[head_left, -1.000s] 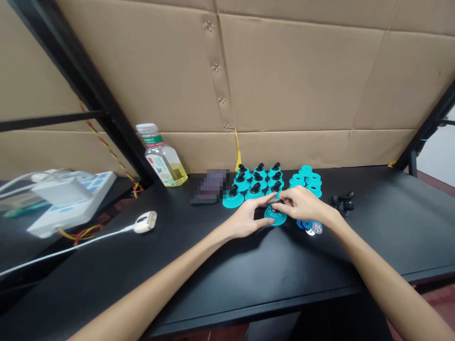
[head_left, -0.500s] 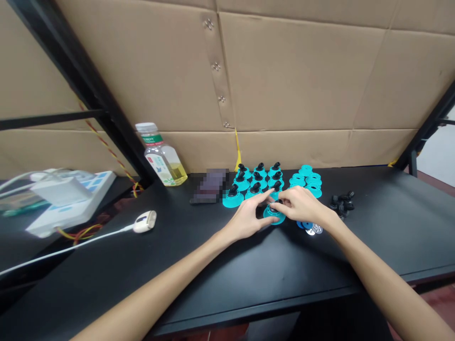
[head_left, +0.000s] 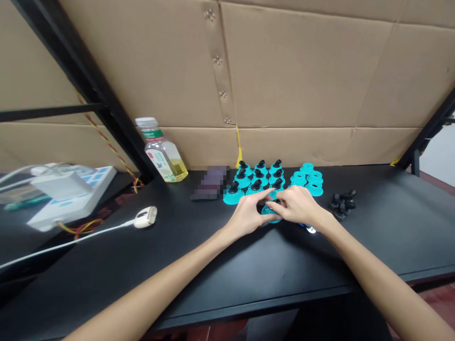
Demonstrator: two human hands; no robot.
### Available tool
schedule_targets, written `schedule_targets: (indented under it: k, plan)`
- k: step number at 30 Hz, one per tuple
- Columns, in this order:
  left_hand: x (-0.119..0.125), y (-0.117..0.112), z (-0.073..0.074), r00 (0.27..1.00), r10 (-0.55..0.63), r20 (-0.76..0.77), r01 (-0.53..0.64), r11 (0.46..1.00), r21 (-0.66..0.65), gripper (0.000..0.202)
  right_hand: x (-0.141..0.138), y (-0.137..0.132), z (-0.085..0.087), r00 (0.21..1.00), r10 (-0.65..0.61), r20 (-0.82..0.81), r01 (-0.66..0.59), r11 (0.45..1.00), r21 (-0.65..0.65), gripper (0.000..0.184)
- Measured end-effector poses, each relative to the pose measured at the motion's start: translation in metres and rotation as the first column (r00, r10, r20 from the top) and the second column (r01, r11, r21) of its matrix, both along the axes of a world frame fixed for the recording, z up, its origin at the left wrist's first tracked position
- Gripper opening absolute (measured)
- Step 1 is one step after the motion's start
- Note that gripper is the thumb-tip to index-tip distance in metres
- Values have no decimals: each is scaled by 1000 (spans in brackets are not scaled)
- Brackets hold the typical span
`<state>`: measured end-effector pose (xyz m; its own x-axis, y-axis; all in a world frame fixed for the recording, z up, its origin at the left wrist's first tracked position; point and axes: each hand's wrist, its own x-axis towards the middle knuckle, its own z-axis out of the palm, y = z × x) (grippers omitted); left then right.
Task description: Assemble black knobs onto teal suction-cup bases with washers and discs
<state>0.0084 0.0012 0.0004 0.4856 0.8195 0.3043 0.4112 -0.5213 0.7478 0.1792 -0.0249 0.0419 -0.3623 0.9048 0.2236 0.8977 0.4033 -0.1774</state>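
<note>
My left hand (head_left: 248,214) and my right hand (head_left: 296,206) meet over one teal round part (head_left: 270,213) with a black piece on top, resting on the black table (head_left: 213,265). Fingers of both hands pinch it from either side. Just behind stand several teal parts with black tops (head_left: 256,182) in rows. To their right lie several bare teal rings (head_left: 307,180). A small heap of black pieces (head_left: 343,202) lies further right. Small blue and silver discs (head_left: 311,229) peek out beside my right wrist.
A bottle of yellow liquid (head_left: 162,152) stands at the back left, a dark flat object (head_left: 209,184) beside it. A white corded device (head_left: 145,216) lies left. A white power strip (head_left: 67,199) sits on the far left. A cardboard wall (head_left: 302,71) closes the back.
Both hands closed in more tightly around the teal part. The view shifted slightly upward and the hands moved a little towards the rows.
</note>
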Motion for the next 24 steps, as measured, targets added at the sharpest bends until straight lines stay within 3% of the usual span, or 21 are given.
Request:
schedule_targets:
  k: [4, 9, 12, 17, 22, 24]
  plan:
    - [-2, 0, 2, 996, -69, -49, 72, 995, 74, 79, 2, 0, 1, 998, 52, -34, -53, 998, -30, 38]
    - [-10, 6, 4, 965, -264, 7, 263, 960, -95, 77, 14, 2, 5, 987, 98, -124, -109, 990, -93, 32]
    - [-11, 8, 5, 953, -296, 62, 302, 940, -157, 72, 19, 4, 4, 983, 108, -148, -124, 987, -101, 31]
    - [-8, 8, 3, 974, -213, 74, 222, 964, -148, 70, 19, 4, 3, 985, 110, -134, -124, 988, -93, 28]
    - [-2, 2, 1, 999, -14, 42, 16, 998, -59, 70, 12, 2, 4, 997, 45, -59, -48, 998, -47, 32]
    - [-1, -1, 1, 1000, 15, 20, -15, 1000, -12, 70, 11, 1, 4, 999, 28, -45, -29, 999, -36, 35]
